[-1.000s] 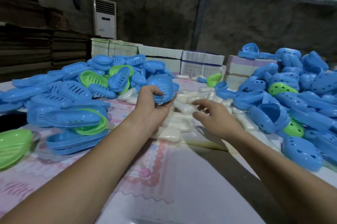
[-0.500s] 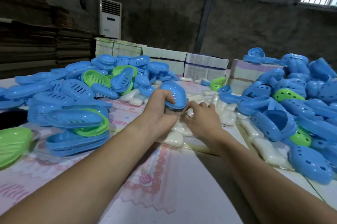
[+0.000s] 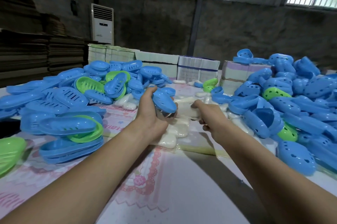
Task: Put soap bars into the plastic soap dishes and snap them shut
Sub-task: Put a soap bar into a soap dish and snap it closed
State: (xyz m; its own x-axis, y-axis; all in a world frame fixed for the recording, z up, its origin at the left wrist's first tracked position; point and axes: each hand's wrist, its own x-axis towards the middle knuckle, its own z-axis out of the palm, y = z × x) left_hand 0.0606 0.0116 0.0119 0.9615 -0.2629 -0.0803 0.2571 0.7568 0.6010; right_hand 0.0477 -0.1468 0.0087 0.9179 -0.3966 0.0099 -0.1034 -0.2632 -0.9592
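Observation:
My left hand [image 3: 149, 112] grips a blue soap dish [image 3: 164, 101] above the middle of the table, its curved back turned up toward me. Just to the right, my right hand [image 3: 209, 114] holds a wrapped white soap bar [image 3: 186, 110], whose left end lies close under the dish. Below both hands lies a heap of wrapped white soap bars [image 3: 169, 138] on the table.
A pile of slotted blue and green dish halves [image 3: 73, 100] fills the left side, and a pile of blue and green halves with holes [image 3: 284, 107] fills the right. Stacked white boxes [image 3: 198, 67] line the far edge. A floral cloth [image 3: 142, 183] covers the near table.
My right hand reached into the soap heap, took hold of a bar and lifted it up beside the dish. My left hand turned the blue dish and brought it closer to the centre.

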